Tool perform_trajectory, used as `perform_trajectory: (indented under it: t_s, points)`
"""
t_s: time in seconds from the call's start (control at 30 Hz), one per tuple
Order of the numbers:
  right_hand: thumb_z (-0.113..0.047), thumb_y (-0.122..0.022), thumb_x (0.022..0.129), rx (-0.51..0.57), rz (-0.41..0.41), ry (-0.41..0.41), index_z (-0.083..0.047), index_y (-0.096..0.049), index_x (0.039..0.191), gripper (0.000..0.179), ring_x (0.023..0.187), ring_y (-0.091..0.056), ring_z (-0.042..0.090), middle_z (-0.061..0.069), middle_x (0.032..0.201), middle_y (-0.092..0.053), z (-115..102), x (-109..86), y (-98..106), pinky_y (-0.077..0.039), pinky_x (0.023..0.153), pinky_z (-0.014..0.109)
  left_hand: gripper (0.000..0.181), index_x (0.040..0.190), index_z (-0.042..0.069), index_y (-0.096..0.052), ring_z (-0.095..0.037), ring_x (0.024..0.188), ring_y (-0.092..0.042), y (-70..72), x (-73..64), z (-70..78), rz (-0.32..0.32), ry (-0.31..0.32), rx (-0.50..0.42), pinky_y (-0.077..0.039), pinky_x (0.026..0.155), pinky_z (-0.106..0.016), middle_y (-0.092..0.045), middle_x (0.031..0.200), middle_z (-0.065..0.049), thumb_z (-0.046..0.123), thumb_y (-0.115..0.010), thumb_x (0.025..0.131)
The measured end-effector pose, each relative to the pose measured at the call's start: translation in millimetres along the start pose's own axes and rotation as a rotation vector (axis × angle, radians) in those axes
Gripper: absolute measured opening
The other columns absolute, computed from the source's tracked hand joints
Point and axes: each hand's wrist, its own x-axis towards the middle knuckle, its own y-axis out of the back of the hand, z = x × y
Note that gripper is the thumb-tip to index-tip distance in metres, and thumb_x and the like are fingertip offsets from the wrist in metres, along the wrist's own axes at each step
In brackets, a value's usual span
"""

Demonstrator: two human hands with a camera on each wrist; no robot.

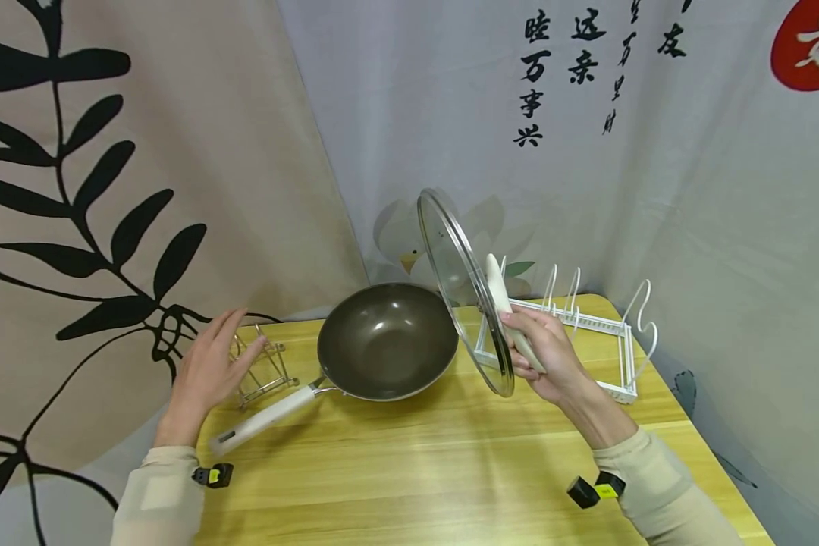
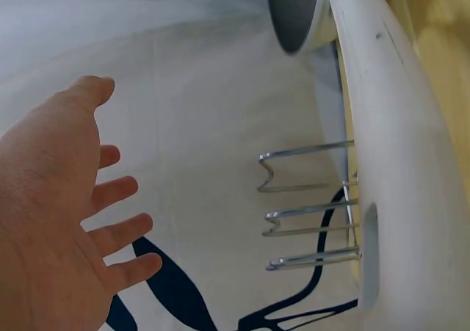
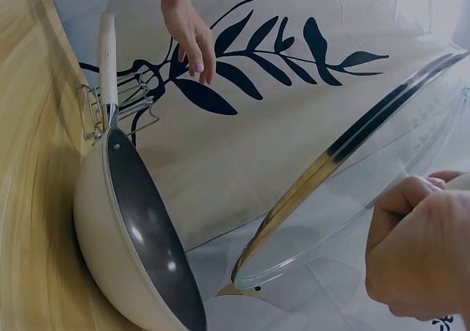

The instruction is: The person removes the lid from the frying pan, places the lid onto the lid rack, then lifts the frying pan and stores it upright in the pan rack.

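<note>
A glass pan lid [image 1: 460, 284] with a metal rim stands tilted nearly on edge above the table. My right hand [image 1: 546, 349] grips its long white handle [image 1: 497, 292], with the fingers curled round it. To the lid's left sits a wok [image 1: 387, 341], dark inside and cream outside, its white handle [image 1: 262, 418] pointing to the near left. My left hand [image 1: 211, 364] is raised near a small metal wire rack [image 1: 266, 371], fingers loosely extended. In the left wrist view that hand [image 2: 66, 213] holds nothing and is apart from the wire rack [image 2: 308, 213].
A white rack [image 1: 624, 356] with upright wire hooks stands at the table's back right, partly behind my right hand. The wooden table [image 1: 409, 478] meets a printed curtain [image 1: 416, 114] at the back.
</note>
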Motion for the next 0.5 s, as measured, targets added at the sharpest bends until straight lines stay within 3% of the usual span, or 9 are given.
perform_trajectory:
  t_s: [0.2, 0.5]
  points:
    - [-0.015, -0.049, 0.117, 0.005, -0.003, -0.013, -0.004, -0.058, 0.142, 0.029, 0.048, -0.045, -0.001, -0.008, 0.074, -0.056, 0, 0.6, -2, -0.032, 0.037, 0.013, 0.077, 0.175, 0.005, -0.037, -0.068, 0.154, -0.041, 2.9, 2.9, -9.1, -0.026, 0.047, -0.026, -0.037, 0.117, -0.089, -0.039, 0.175, -0.036, 0.052, -0.057, 0.117]
    - [-0.014, -0.048, 0.116, -0.004, -0.005, -0.022, 0.01, -0.033, 0.169, 0.06, 0.048, -0.043, 0.0, -0.008, 0.075, -0.057, 1, 0.5, -7, -0.031, 0.037, 0.013, 0.079, 0.178, 0.009, -0.032, -0.067, 0.157, -0.037, -0.5, 5.4, -29.4, -0.077, 0.107, -0.056, -0.034, 0.12, -0.09, -0.032, 0.179, -0.035, 0.056, -0.053, 0.118]
